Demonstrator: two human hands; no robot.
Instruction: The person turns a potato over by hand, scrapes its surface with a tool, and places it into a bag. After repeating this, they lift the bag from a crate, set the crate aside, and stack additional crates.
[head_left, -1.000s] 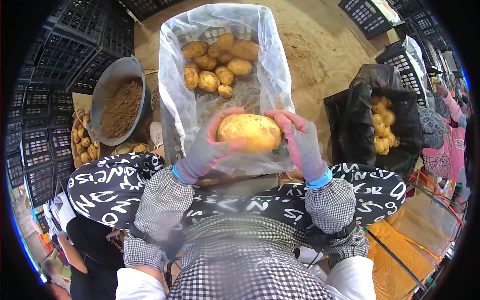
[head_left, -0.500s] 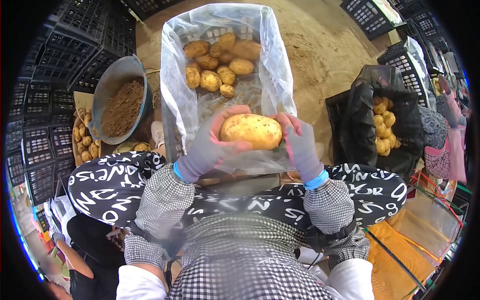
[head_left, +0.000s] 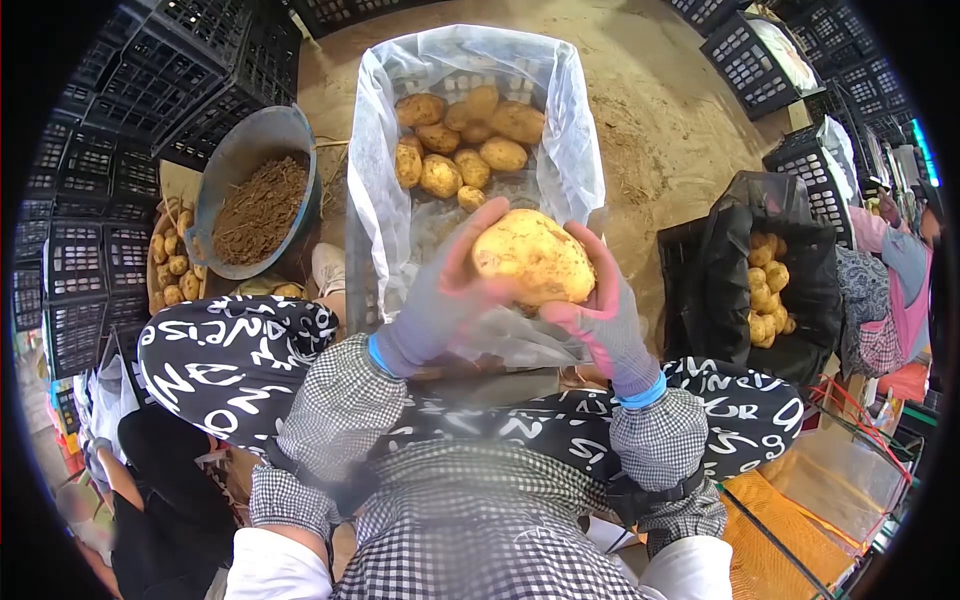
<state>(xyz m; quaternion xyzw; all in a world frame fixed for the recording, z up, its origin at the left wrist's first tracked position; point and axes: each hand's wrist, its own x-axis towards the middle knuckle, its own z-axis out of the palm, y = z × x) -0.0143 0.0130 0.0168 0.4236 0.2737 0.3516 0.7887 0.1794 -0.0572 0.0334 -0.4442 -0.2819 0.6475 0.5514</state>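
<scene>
A large yellow potato (head_left: 535,258) with brown specks of soil is held up between my two gloved hands over the near part of a lined crate. My left hand (head_left: 440,295), in a grey glove with pink fingers, cups its left side; the thumb is smeared by motion. On the other side, my right hand (head_left: 612,315) grips the potato, with fingers behind and thumb below. Several potatoes (head_left: 440,175) lie at the far end of the crate, inside its white translucent liner (head_left: 377,190).
To the left stand a tub of soil (head_left: 308,190), a container of potatoes (head_left: 175,265) and stacked black crates (head_left: 190,75). At right, a black-lined crate (head_left: 690,290) holds potatoes. Another person (head_left: 160,490) is at lower left, and another (head_left: 895,290) at far right.
The potato has been turned, so a different, broader face shows. My right hand has shifted its grip to underneath. The view has moved slightly, so the crate appears lower and further right.
</scene>
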